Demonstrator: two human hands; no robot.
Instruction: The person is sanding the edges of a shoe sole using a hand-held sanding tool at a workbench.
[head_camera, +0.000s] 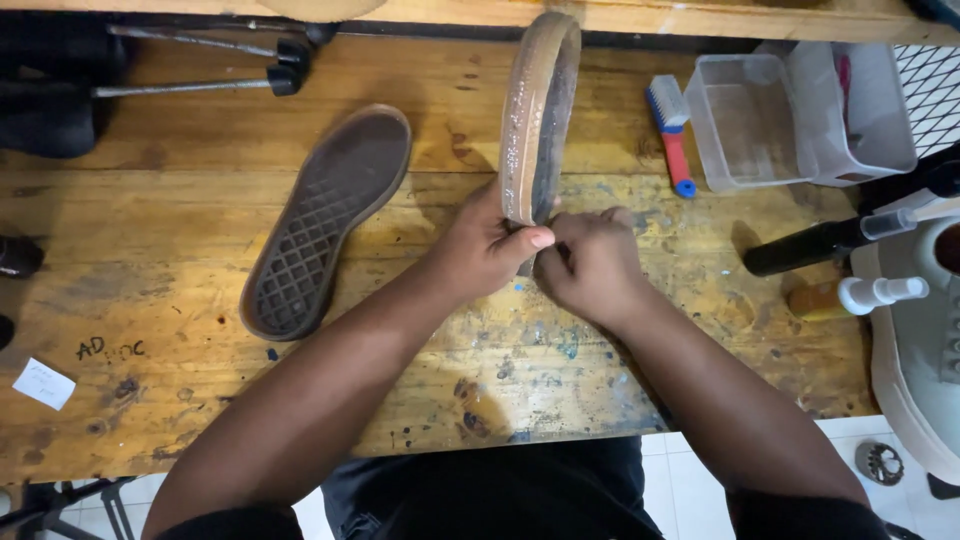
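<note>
My left hand (485, 250) grips the near end of a brown rubber shoe sole (538, 105) that stands on edge, its length running away from me over the wooden workbench (200, 400). The thumb presses on the sole's rim. My right hand (590, 262) pinches the same near end from the right, fingers curled against it. A second brown sole (325, 225) lies flat to the left, tread side up with a diamond pattern.
A blue and red brush (672, 130) lies at the back right beside clear plastic containers (760, 120). A black bottle (815, 245) and a white spray bottle (880, 292) lie at the right. Metal tools (190, 85) rest at the back left. A paper scrap (43, 383) sits near the left edge.
</note>
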